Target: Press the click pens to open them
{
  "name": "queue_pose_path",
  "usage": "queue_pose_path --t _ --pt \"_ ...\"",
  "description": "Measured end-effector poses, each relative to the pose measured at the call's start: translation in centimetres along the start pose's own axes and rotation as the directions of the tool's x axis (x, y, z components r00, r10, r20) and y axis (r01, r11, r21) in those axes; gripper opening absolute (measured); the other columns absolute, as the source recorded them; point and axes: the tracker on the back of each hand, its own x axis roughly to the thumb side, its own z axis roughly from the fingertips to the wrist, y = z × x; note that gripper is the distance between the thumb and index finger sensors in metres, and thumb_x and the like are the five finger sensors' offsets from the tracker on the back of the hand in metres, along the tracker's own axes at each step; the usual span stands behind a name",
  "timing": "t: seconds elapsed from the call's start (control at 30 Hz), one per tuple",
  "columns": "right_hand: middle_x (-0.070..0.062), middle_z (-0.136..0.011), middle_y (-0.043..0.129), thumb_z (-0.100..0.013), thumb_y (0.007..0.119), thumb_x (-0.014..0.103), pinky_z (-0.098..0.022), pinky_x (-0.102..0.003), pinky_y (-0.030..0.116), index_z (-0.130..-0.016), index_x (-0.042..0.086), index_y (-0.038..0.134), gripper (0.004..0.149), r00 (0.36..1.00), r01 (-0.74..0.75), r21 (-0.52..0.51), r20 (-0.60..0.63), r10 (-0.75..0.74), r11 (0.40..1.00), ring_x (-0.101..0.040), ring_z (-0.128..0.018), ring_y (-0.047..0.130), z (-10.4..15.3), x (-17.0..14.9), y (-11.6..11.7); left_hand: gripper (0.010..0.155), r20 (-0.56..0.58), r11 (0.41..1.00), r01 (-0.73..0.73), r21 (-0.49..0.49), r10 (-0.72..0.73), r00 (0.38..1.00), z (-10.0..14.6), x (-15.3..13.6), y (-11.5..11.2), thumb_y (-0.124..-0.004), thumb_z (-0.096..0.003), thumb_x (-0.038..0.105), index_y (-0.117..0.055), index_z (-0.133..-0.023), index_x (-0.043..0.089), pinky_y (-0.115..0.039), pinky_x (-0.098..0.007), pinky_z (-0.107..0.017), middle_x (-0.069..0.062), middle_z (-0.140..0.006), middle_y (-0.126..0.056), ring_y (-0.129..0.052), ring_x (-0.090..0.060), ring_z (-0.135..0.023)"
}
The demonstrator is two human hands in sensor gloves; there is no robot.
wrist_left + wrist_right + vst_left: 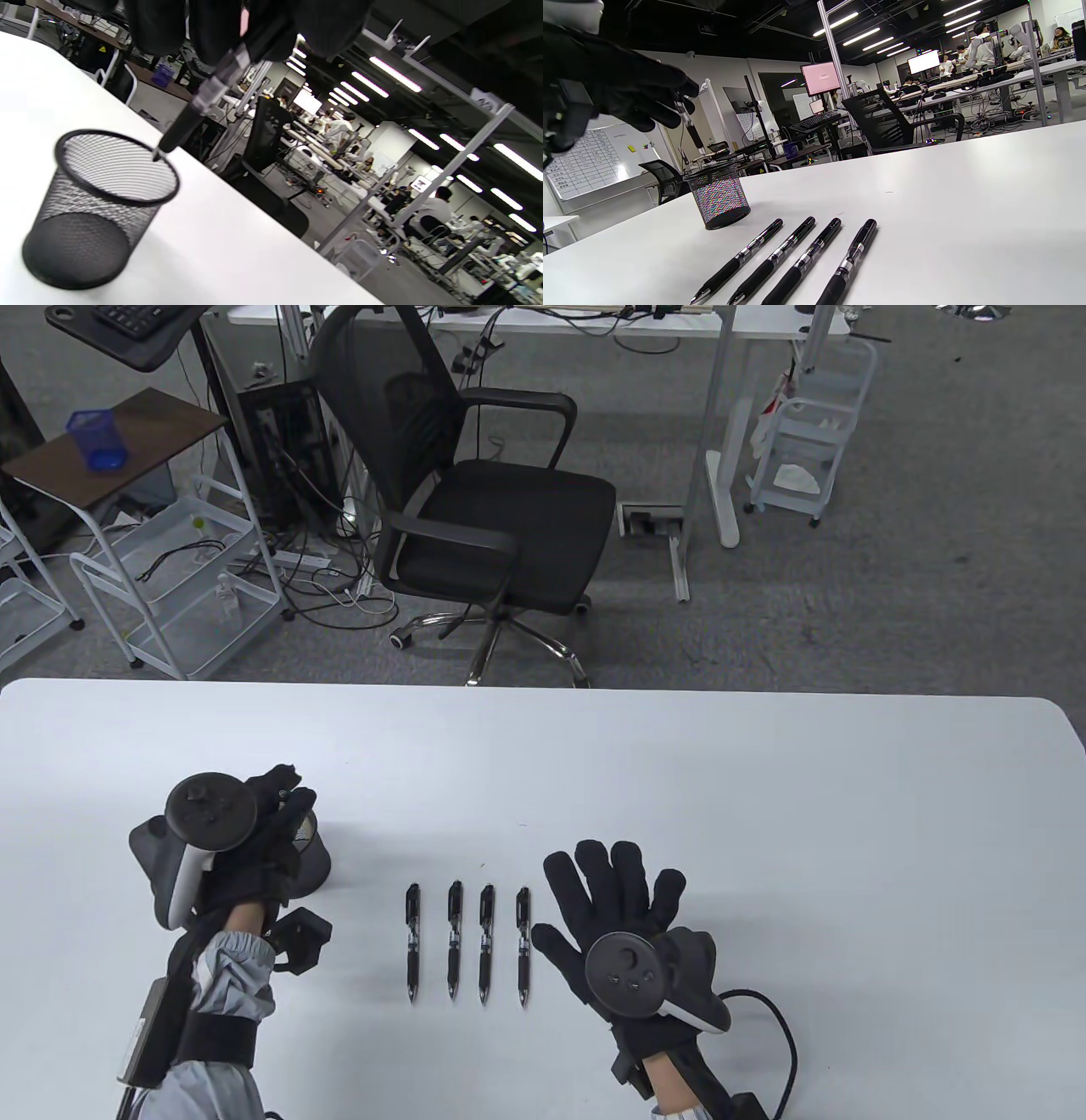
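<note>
Several black click pens (pixel 467 942) lie side by side on the white table (pixel 764 814), tips toward me; they also show in the right wrist view (pixel 793 262). My left hand (pixel 276 814) holds one more black pen (pixel 199 106) tip down over the rim of a black mesh pen cup (pixel 93 203); the cup also shows in the table view (pixel 314 857) and the right wrist view (pixel 719 199). My right hand (pixel 615 899) lies flat and open on the table just right of the pen row, holding nothing.
A black office chair (pixel 484 517) stands beyond the table's far edge. White wire carts (pixel 170 585) and desks stand on the floor behind. A black cable (pixel 780 1035) trails from my right wrist.
</note>
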Motion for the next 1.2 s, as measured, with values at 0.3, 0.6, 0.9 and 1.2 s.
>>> queue_pose_path --t 0.3,0.6,0.9,1.2 --pt "-0.031 -0.127 0.018 -0.068 0.051 0.048 -0.060 -0.083 0.004 -0.125 0.012 0.029 0.071 1.000 -0.001 -0.006 0.016 0.001 1.000 -0.062 -0.108 0.011 0.1 0.5 -0.2 0.053 0.130 0.995 -0.087 -0.051 0.093 0.987 4.5 2.9 0.2 -0.070 -0.0694 0.038 -0.060 -0.116 0.014 -0.060 -0.072 -0.072 -0.025 -0.113 -0.076 -0.072 -0.057 -0.102" --pt "-0.031 -0.127 0.018 -0.069 0.051 0.048 -0.060 -0.083 0.004 -0.125 0.012 0.028 0.071 1.000 -0.003 -0.002 0.003 0.003 1.000 -0.062 -0.108 0.011 0.1 0.4 -0.2 0.056 0.199 0.822 -0.411 -0.394 0.513 0.835 6.5 2.3 -4.3 -0.069 -0.0702 0.038 -0.054 -0.119 0.014 -0.057 -0.073 -0.073 -0.031 -0.116 -0.066 -0.065 -0.061 -0.104" --pt "-0.031 -0.127 0.018 -0.068 0.051 0.048 -0.060 -0.083 0.003 -0.125 0.012 0.028 0.070 1.000 -0.021 0.007 0.005 0.021 1.000 -0.062 -0.108 0.011 -0.3 0.7 0.0 0.056 0.062 0.533 -0.642 -0.551 0.793 0.606 6.0 -0.6 -10.8 -0.067 -0.0716 0.039 -0.051 -0.120 0.017 -0.056 -0.074 -0.073 -0.034 -0.121 -0.052 -0.054 -0.064 -0.106" --pt "-0.031 -0.127 0.018 -0.068 0.051 0.048 -0.060 -0.083 0.003 -0.125 0.012 0.028 0.070 1.000 -0.025 0.017 -0.017 0.026 1.000 -0.062 -0.108 0.011 -0.1 0.4 0.1 0.049 -0.145 0.121 -0.744 -0.657 0.948 0.283 4.9 -2.1 -13.5 -0.057 -0.0743 0.045 -0.051 -0.120 0.030 -0.048 -0.074 -0.077 -0.029 -0.127 -0.039 -0.041 -0.063 -0.111"
